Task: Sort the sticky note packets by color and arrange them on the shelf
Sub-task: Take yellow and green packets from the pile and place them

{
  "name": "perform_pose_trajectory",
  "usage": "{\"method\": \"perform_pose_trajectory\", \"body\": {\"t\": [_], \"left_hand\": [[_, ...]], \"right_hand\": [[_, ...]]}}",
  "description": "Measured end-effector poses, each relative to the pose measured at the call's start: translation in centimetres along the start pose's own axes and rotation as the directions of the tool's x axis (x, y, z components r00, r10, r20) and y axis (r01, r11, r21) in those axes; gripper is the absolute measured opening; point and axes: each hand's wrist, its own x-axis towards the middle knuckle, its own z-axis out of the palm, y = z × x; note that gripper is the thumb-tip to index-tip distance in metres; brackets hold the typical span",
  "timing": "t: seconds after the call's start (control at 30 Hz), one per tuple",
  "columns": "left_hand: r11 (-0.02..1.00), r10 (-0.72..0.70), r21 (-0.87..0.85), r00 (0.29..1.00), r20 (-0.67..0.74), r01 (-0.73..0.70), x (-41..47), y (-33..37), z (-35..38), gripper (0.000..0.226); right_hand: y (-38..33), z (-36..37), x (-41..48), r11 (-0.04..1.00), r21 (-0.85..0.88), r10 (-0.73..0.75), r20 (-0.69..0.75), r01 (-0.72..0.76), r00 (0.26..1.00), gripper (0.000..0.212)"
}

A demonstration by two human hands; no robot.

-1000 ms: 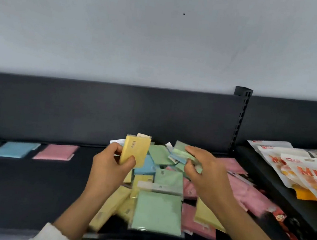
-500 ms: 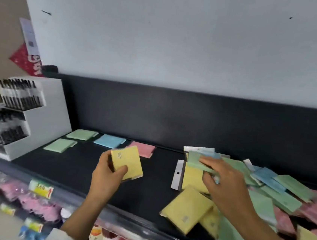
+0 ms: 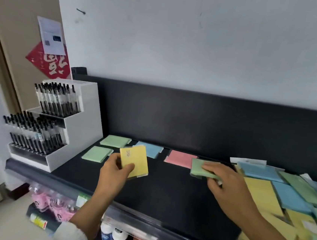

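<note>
My left hand (image 3: 115,174) grips a yellow sticky note packet (image 3: 134,161) above the black shelf (image 3: 165,191). My right hand (image 3: 223,183) holds a green packet (image 3: 197,168) just above the shelf, to the right of a pink packet (image 3: 181,158). Two green packets (image 3: 115,141) (image 3: 97,154) and a blue packet (image 3: 149,149) lie flat at the back left. A mixed pile of yellow, blue and green packets (image 3: 282,195) covers the shelf's right side.
A white tiered display of black pens (image 3: 55,124) stands at the shelf's left end. The black back panel (image 3: 211,125) rises behind the packets. Bottles and pink goods (image 3: 114,236) sit on the lower shelf.
The view has swung left. Both hands have moved left away from the pile, the left with the yellow packet, the right with a green packet it took from the pile.
</note>
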Motion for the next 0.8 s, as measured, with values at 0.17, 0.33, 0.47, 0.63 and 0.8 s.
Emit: {"method": "perform_pose_trajectory", "body": {"t": [0.17,0.33,0.47,0.63,0.8], "left_hand": [[1.000,-0.007,-0.018,0.999,0.041,0.007,3.9,-2.2,-3.5,0.021],[0.999,-0.033,-0.041,0.999,0.034,0.034,6.9,-4.8,-6.3,0.006],[0.986,-0.113,-0.121,0.994,-0.007,0.112,9.0,-6.2,-8.0,0.013],[0.946,-0.183,-0.275,0.983,-0.009,0.173,10.7,-7.2,-9.8,0.024],[0.941,-0.183,-0.280,0.982,0.045,0.188,10.8,-8.8,-10.7,0.034]], "right_hand": [[-3.6,4.1,1.7,1.000,-0.009,0.012,-0.019,-0.012,1.000,0.038],[-6.2,7.7,2.7,1.000,-0.022,0.014,0.013,-0.013,1.000,0.036],[-7.7,10.1,3.2,0.999,-0.037,0.009,0.063,-0.007,0.998,0.037],[-8.5,11.4,4.0,0.998,-0.057,0.012,0.100,-0.006,0.995,0.037],[-8.5,12.7,4.1,0.999,-0.045,0.021,0.111,-0.016,0.994,0.037]]}}
